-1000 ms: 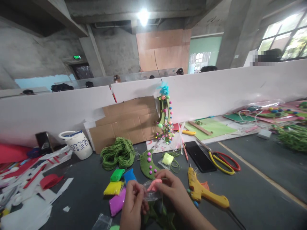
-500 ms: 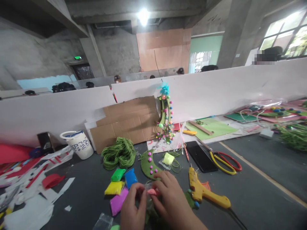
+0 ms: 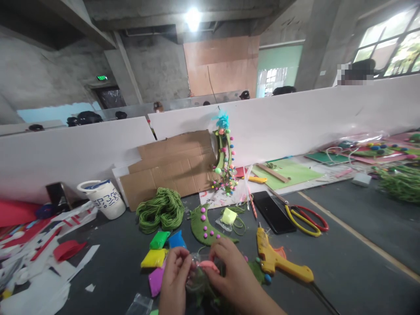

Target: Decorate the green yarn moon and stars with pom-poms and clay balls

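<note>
Near the bottom centre, my left hand [image 3: 176,278] pinches the edge of a clear plastic wrapper [image 3: 196,280]. My right hand [image 3: 231,273] has its thumb and fingers closed on a lump of pink clay [image 3: 209,265] at the wrapper's opening. Just beyond the hands lies a green felt crescent [image 3: 201,225] with several magenta balls. Blue [image 3: 177,240], green [image 3: 159,240], yellow [image 3: 154,258] and purple [image 3: 155,281] clay packets are left of my left hand. Beneath and beside my right hand, another green felt piece [image 3: 257,271] is partly hidden.
A yellow glue gun [image 3: 278,260] lies right of my right hand, with a black phone [image 3: 274,212] and scissors [image 3: 305,219] behind. Green yarn [image 3: 160,210], a white cup [image 3: 106,201] and paper scraps [image 3: 39,284] are on the left. A decorated hanging piece [image 3: 223,153] stands against cardboard [image 3: 170,166].
My left hand has shifted slightly left, away from my right. More of the clear wrapper and the pink clay shows between them. The whole view has moved a little.
</note>
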Tool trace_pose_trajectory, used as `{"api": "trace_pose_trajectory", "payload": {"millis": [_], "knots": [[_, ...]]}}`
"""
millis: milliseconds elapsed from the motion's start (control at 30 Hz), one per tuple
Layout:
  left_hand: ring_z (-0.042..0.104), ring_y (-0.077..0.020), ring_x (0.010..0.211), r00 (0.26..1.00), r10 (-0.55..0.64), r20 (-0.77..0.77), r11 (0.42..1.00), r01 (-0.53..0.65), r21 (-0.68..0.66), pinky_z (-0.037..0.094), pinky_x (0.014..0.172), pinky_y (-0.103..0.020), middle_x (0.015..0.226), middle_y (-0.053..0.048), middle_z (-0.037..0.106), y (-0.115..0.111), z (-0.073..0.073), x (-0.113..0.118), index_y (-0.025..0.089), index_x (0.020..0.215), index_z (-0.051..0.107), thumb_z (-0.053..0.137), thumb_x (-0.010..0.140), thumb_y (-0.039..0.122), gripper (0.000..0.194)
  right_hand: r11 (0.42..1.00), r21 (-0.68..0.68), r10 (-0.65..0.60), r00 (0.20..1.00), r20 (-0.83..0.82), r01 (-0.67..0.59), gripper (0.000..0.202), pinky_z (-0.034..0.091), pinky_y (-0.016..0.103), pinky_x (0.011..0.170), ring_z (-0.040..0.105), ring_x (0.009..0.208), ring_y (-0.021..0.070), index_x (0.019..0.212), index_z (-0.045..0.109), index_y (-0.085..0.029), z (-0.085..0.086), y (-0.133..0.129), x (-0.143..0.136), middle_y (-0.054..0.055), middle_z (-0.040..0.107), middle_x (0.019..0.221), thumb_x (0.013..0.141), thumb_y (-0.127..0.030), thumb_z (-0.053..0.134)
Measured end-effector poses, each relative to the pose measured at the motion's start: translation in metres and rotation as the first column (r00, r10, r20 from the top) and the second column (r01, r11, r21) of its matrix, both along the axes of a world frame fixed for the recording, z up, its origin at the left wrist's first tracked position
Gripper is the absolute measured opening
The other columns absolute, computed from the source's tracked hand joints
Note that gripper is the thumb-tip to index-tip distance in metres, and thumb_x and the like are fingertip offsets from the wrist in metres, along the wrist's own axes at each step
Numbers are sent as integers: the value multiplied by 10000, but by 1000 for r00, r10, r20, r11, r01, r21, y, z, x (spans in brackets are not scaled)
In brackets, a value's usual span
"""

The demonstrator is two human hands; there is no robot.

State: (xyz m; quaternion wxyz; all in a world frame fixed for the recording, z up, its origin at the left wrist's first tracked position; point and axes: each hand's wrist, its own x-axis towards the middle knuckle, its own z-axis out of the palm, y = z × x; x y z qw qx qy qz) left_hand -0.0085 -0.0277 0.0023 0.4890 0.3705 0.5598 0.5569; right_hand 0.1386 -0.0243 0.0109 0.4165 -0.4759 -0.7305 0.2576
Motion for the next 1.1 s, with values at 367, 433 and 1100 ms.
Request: {"api": "trace_pose_trajectory", "payload": {"millis": [367,433,1100], "knots": [[562,-128,612,995,48,82,999,-45,-29,423,548,-200,667,5,642,1,9,1,183,839,575,750,589,346,346,990,118,79,996,-42,-74,118,393,302,763,498,866,190,812,508,-200,5,3,8,30,537,874,783,-98,560],[563,-126,610,991,83,108,996,-81,-22,416,536,-192,665,7,645,2,6,3,182,826,583,772,544,341,375,989,132,71,997,7,-72,100,385,309,759,493,851,191,812,509,-198,3,3,7,31,538,872,797,-109,551],[464,-43,422,936,-91,341,988,129,-89,296,425,-127,543,36,618,-5,0,21,181,746,515,789,549,333,370,850,-483,-314,535,-785,-210,319,398,242,555,529,555,141,934,470,-211,-3,6,-12,-55,557,620,718,-355,654]]}}
